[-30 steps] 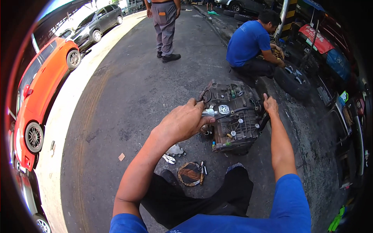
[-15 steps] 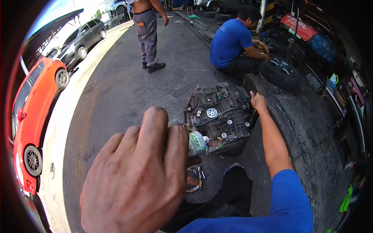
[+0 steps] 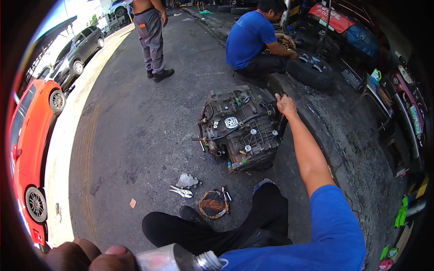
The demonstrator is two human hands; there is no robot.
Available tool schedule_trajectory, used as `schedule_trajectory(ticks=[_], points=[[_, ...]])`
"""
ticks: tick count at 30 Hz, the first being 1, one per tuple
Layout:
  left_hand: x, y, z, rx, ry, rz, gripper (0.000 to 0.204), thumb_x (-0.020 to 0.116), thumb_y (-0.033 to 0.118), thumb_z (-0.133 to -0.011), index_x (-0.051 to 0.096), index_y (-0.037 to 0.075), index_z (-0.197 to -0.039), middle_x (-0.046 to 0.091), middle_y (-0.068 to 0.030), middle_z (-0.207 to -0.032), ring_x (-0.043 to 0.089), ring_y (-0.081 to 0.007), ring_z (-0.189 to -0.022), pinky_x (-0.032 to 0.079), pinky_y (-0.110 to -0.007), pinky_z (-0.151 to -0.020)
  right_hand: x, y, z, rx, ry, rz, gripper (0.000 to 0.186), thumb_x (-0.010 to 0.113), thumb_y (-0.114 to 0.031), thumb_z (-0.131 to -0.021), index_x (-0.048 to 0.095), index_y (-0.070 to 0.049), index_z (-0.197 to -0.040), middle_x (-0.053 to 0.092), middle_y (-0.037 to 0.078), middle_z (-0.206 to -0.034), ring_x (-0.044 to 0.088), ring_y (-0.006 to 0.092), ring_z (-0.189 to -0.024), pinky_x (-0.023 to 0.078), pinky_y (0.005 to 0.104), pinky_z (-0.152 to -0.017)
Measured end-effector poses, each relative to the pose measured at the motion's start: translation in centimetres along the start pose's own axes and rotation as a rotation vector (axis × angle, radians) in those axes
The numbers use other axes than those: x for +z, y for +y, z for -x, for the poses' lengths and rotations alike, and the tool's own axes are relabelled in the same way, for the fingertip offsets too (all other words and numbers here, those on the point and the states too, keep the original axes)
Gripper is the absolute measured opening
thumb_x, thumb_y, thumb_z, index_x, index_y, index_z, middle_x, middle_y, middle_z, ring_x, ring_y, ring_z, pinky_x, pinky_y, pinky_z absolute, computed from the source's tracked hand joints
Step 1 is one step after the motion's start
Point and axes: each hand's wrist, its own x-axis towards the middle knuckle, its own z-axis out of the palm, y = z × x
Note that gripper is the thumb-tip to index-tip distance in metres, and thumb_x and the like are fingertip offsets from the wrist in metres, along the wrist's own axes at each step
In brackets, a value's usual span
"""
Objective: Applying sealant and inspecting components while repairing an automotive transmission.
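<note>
My left hand (image 3: 108, 258), close to the camera at the bottom edge, grips a pale silvery tube (image 3: 160, 260) with a threaded, uncapped neck. The dirty metal transmission housing (image 3: 246, 142) sits on the pavement ahead of me, with ports, bolts and hoses on top. My right hand (image 3: 285, 105) is closed on a dark part at the housing's right side. Between my knees and the housing lie a small cover plate (image 3: 187, 180), silver locking pliers (image 3: 183, 193), a round stained pan (image 3: 211, 205) and a ratchet-like tool (image 3: 226, 198) beside it.
A person in blue (image 3: 248, 40) squats beyond the housing at a tyre (image 3: 309, 77); another person's legs (image 3: 151, 54) stand farther left. A red car (image 3: 27, 131) lines the left side. Loose body panels (image 3: 404, 108) crowd the right. A cardboard scrap (image 3: 132, 203) lies on the pavement.
My left hand has moved from the housing back toward the camera and down to the lower edge, carrying the tube. My right hand remains at the housing; the view has shifted.
</note>
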Motion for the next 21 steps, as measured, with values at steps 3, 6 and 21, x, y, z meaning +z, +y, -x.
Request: schedule_trajectory(ticks=[3, 6, 21], points=[[-0.3, 0.6, 0.8, -0.058, -0.005, 0.018, 0.025, 0.077, 0.010, -0.077, 0.066, 0.010, -0.099, 0.060, -0.0124, -0.094, 0.060, -0.0246, -0.076, 0.048, -0.032, -0.065, -0.5, -0.2, 0.0, -0.013, -0.023, -0.017, 0.063, 0.037, -0.052, -0.098, 0.060, 0.003, -0.117, 0.061, 0.032, -0.114, 0.056, 0.0479, -0.112, 0.044, 0.0512, -0.097], [-0.7, 1.1, 1.4, -0.129, 0.027, -0.002, 0.027, 0.078, 0.009, -0.075, 0.066, 0.009, -0.099, 0.060, -0.0129, -0.093, 0.061, -0.0247, -0.076, 0.048, -0.032, -0.065, -1.5, 0.9, -0.2, 0.005, -0.043, 0.019, 0.060, 0.038, -0.050, -0.099, 0.057, 0.004, -0.119, 0.060, 0.030, -0.118, 0.057, 0.0463, -0.112, 0.045, 0.0496, -0.097], [19.4, -1.3, 1.4, -0.341, -0.419, 0.887, 0.041, 0.059, 0.035, -0.094, 0.058, -0.002, -0.110, 0.054, -0.0173, -0.094, 0.059, -0.0363, -0.085, 0.046, -0.044, -0.075, -1.5, 0.6, 0.4, 0.033, -0.037, -0.022, 0.062, 0.036, -0.052, -0.099, 0.056, 0.002, -0.124, 0.059, 0.032, -0.120, 0.054, 0.0472, -0.116, 0.042, 0.0507, -0.099]])
